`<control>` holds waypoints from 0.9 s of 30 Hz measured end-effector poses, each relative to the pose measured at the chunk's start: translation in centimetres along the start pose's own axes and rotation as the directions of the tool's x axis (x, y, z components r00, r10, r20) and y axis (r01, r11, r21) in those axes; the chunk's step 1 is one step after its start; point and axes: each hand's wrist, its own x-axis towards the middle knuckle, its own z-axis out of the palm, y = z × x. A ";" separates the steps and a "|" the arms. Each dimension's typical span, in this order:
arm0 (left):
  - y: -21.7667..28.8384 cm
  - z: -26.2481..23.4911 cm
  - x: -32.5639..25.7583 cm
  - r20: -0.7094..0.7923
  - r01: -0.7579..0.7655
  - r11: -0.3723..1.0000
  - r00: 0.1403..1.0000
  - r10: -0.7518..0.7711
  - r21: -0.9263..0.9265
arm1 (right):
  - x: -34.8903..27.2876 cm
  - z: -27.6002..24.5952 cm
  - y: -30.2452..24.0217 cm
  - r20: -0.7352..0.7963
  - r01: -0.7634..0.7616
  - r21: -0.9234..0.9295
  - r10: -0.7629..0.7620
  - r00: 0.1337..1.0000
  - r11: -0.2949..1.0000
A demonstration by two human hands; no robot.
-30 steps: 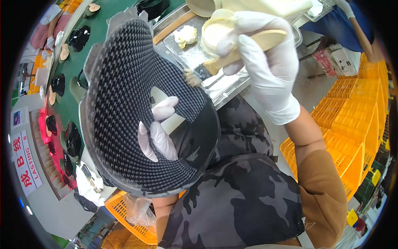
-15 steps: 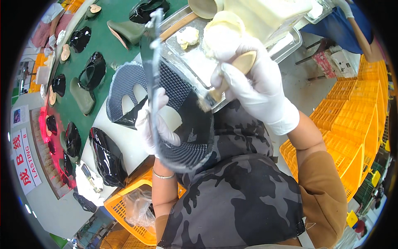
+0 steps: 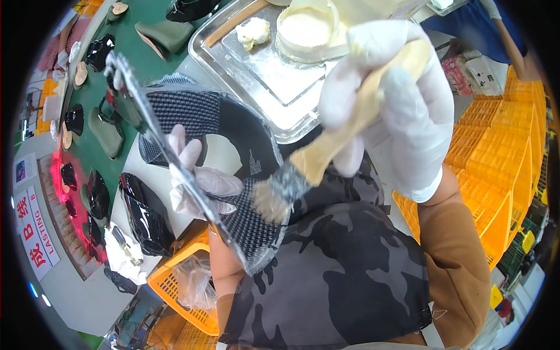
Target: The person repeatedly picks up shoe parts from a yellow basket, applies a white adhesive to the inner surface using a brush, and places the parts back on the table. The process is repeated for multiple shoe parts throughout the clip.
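My gloved left hand (image 3: 201,184) grips a black shoe upper (image 3: 251,227), tilted on edge so that its woven-textured lining faces up. Some of my left fingers lie on the lining. In my gloved right hand (image 3: 402,111) is a flat brush (image 3: 350,131) with a wooden handle. Its pale bristles point down and left at the lining near the upper's lower edge; whether they touch is hard to tell. Beyond the upper lies a metal tray (image 3: 286,108) holding a tub of whitish paste (image 3: 306,29) and a whitish lump (image 3: 252,33).
Glossy black uppers (image 3: 143,216) and olive-green shoe lasts (image 3: 105,133) lie on the table and green belt at left. A yellow basket (image 3: 189,251) with clear plastic sits below the table. Stacked yellow crates (image 3: 484,186) stand at right. Other people are at the upper corners.
The brush has moved down and left, from near the tray to the upper's lower lining. The upper has swung over to a slant in my left hand.
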 end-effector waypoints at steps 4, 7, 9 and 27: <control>1.0 0.2 0.2 -0.112 0.085 0.985 0.991 -0.068 0.153 | -0.8 -0.4 0.4 0.112 -0.091 -0.054 0.097 0.989 0.994; 1.1 0.5 0.2 -0.172 0.106 0.972 0.983 -0.069 0.211 | -0.3 -1.1 0.9 0.152 -0.133 -0.169 0.159 0.976 0.977; 1.4 -0.3 0.2 -0.188 0.102 0.965 0.981 -0.057 0.241 | 0.8 -1.6 2.8 0.262 0.118 -0.322 -0.031 0.964 0.939; 3.9 1.3 3.6 -0.037 0.459 0.159 0.263 -0.964 -0.874 | 3.0 -5.4 5.0 -0.164 0.318 -0.306 -0.378 0.911 0.898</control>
